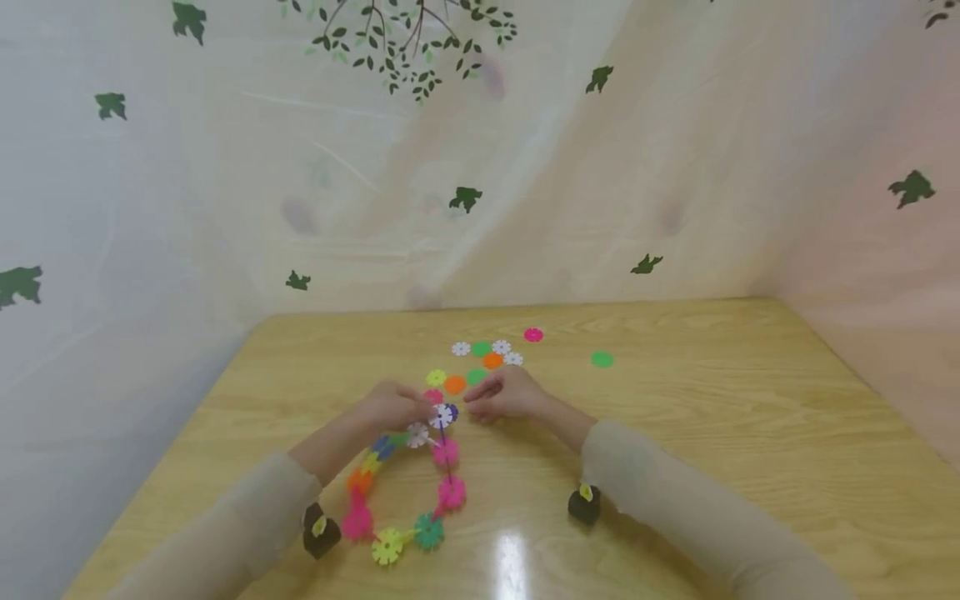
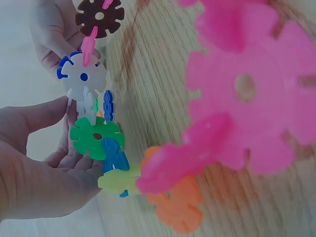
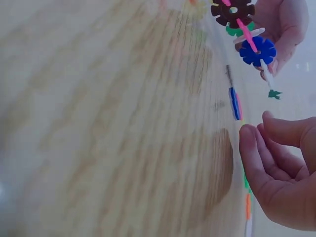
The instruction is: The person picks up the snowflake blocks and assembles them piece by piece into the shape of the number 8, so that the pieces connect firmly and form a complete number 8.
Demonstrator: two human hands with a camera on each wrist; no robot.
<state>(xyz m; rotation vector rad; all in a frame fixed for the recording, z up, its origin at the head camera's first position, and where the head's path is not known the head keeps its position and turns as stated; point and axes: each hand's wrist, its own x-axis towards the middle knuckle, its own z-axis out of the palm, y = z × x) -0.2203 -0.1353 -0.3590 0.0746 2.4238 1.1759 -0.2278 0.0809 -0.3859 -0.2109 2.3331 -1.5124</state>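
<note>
My left hand (image 1: 393, 404) pinches a white notched disc (image 1: 441, 416) at the far end of a chain of interlocking plastic snowflake discs (image 1: 387, 546). The chain curves in a loop toward me, with pink, yellow, teal, orange and blue pieces. In the left wrist view, green (image 2: 97, 138) and large pink discs (image 2: 276, 94) hang near that hand's fingers. A blue disc (image 3: 256, 51) shows at the chain's end in the right wrist view. Just right of the chain, my right hand (image 1: 510, 393) has bent fingers, thumb apart, and holds nothing visible.
Loose discs lie flat beyond the hands, among them orange (image 1: 454, 384), yellow (image 1: 436, 377) and white (image 1: 461, 348). Farther off are a pink disc (image 1: 533, 334) and a green one (image 1: 602, 359). A patterned curtain (image 1: 525, 208) stands behind the wooden table (image 1: 712, 433).
</note>
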